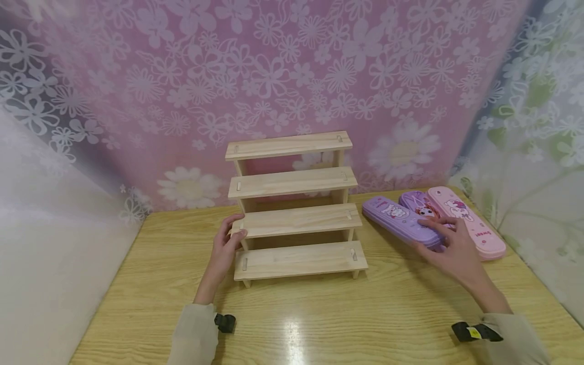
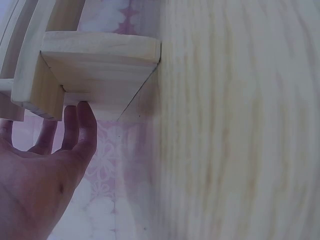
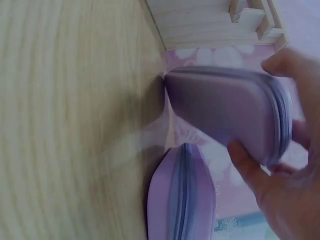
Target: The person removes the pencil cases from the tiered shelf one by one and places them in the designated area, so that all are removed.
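A four-step wooden display rack [image 1: 296, 220] stands mid-table in the head view. My left hand [image 1: 223, 246] holds its left side at the second step from the bottom; in the left wrist view the fingers [image 2: 86, 130] reach behind the wood. To the right, my right hand [image 1: 453, 251] grips the near end of a purple pencil case [image 1: 392, 215] with a cartoon print. The right wrist view shows this case [image 3: 215, 105] between thumb and fingers, its near end tilted up and its far end at the tabletop.
Beside the held case lie a second purple pencil case [image 1: 412, 197], partly covered, and a pink one [image 1: 488, 238]. A pink floral curtain [image 1: 292, 76] hangs behind the wooden table [image 1: 283, 314], with pale cloth on both sides.
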Motion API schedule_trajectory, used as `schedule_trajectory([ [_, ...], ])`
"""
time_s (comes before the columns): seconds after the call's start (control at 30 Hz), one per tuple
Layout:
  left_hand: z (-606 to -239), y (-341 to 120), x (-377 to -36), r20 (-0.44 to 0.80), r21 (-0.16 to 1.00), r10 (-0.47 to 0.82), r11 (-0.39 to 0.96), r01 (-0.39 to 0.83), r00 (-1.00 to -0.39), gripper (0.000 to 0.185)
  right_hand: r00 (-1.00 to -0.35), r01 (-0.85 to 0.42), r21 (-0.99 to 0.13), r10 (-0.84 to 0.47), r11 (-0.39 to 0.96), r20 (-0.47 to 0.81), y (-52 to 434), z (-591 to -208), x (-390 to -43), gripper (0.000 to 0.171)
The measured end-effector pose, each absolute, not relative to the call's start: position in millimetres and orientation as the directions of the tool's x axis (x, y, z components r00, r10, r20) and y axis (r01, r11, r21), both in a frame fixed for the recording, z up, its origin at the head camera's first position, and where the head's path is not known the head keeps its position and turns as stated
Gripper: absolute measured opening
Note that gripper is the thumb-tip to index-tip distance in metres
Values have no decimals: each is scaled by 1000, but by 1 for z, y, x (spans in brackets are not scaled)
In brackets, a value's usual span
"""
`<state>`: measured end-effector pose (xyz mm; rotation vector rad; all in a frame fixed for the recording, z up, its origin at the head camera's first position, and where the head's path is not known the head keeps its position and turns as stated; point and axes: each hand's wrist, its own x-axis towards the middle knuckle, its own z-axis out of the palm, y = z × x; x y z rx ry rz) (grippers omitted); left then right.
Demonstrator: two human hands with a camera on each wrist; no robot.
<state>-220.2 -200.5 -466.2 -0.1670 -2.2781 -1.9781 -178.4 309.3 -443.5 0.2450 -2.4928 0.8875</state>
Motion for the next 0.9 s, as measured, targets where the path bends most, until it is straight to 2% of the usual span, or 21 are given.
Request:
schedule_trajectory([
  [0.13, -466, -201, -220, 169, 978, 7, 125, 169, -986, 40, -902, -314, -581, -46, 751, 428, 311, -444, -173, 52],
  [0.27, -466, -200, -220, 175, 978, -2, 112, 174, -985, 39, -864, -368, -518, -77, 772, 498, 307, -451, -173, 53],
  [0.43, -466, -199, -220, 179, 978, -3, 113, 178, -984, 39, -827, -365, -425, -79, 828, 557, 300, -462, -174, 53],
  [0.73, -466, -200, -222, 181, 976, 5, 123, 181, -983, 40, -853, -359, -339, -158, 869, 498, 296, -467, -170, 52],
  [0.9, -465, -200, -222, 186, 974, 12, 132, 186, -983, 40, -886, -334, -326, -176, 884, 429, 298, -461, -169, 44],
])
